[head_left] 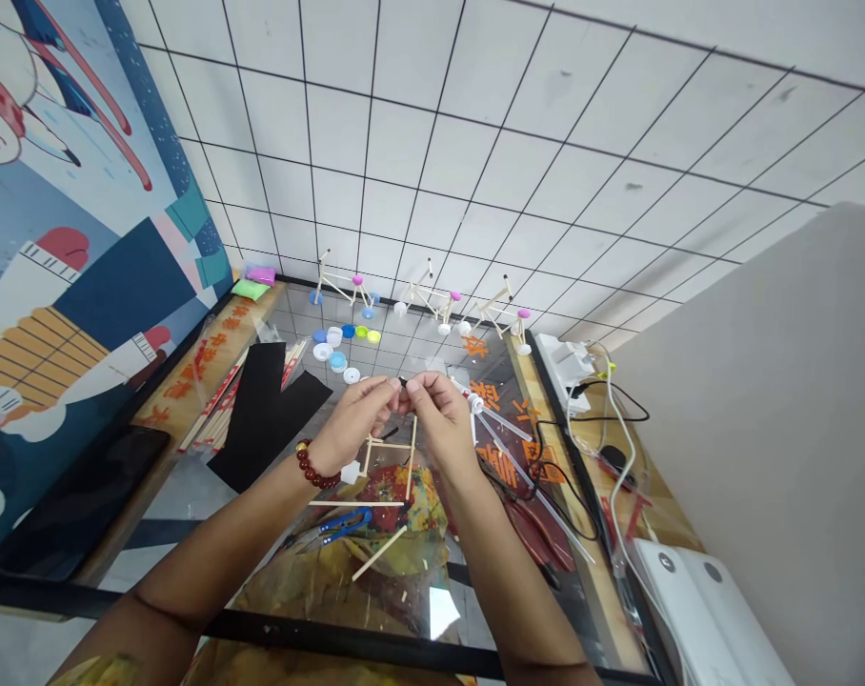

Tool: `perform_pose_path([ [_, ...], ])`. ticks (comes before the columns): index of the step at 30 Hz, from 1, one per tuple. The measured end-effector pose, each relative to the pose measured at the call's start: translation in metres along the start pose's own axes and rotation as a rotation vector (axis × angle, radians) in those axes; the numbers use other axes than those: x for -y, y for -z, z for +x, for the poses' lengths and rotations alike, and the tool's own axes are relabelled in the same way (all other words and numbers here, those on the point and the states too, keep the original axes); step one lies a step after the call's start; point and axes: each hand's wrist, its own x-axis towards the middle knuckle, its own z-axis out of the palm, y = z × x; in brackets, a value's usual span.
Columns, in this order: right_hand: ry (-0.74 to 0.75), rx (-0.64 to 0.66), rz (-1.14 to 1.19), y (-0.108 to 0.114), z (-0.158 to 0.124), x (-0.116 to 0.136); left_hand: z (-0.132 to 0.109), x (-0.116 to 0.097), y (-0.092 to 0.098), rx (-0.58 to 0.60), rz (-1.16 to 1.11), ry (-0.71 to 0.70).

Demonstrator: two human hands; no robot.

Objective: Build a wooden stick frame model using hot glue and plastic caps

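Note:
My left hand (357, 414), with a red bead bracelet at the wrist, and my right hand (443, 414) meet fingertip to fingertip over the glass table. Between them they pinch a small black piece (403, 382), mostly hidden by the fingers. Just below the hands lies a partly built frame of thin wooden sticks (411, 467), with dark joints at some corners. Closer to me are blue-handled thread snips (347, 522) and a loose wooden stick (379, 554).
Several bottle caps (337, 361) and stick bicycle models (425, 295) stand toward the wall. Black sheets (251, 410) lie over packaged sticks at left, near a phone (82, 500). Clear rods (539, 481), red-handled pliers (543, 534), cables and a power strip (565, 367) occupy the right.

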Motion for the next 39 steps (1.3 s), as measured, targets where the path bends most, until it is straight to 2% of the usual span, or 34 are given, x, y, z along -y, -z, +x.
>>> perform_pose_path([
  [9, 0.012, 0.010, -0.014, 0.0007, 0.0010, 0.0004, 0.0002, 0.0007, 0.0021, 0.046, -0.027, 0.059],
  [31, 0.000, 0.025, -0.034, 0.0002, -0.0031, 0.0018, -0.0013, -0.0056, -0.0009, -0.022, -0.031, 0.057],
  [39, -0.038, -0.002, 0.037, 0.0011, 0.0029, -0.0052, 0.0012, -0.0015, 0.0023, 0.046, -0.061, 0.114],
])
